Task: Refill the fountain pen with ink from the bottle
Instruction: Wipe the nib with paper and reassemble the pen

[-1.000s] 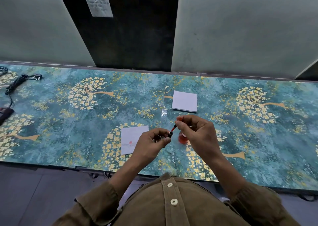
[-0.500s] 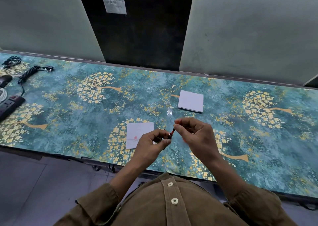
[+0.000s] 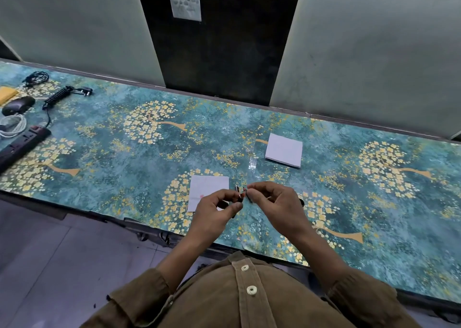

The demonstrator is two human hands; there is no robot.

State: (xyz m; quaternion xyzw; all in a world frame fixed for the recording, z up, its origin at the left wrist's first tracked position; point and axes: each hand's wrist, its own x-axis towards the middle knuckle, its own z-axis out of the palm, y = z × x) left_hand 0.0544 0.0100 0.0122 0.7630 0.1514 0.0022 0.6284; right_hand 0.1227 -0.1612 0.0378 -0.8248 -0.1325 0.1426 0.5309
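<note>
Both hands meet above the near edge of the patterned table [image 3: 104,153]. My left hand [image 3: 215,210] pinches the dark fountain pen section [image 3: 239,195], its metal end pointing up. My right hand [image 3: 277,203] pinches a thin red-stained dropper [image 3: 247,195] with its tip right at the pen section. Whether the two touch is too small to tell. The ink bottle is hidden behind my right hand; only a dark bit [image 3: 302,202] shows at the hand's right edge.
A white paper [image 3: 208,185] with a faint red mark lies just left of my hands. A folded white paper [image 3: 284,150] lies farther back. At the far left are a black power strip [image 3: 22,146], a mouse [image 3: 17,105], coiled cables [image 3: 11,125] and a plug [image 3: 67,93].
The camera has swung left and tipped, so the red ink bottle went out of sight behind my right hand. My right hand brought the dropper lower, level with the pen section.
</note>
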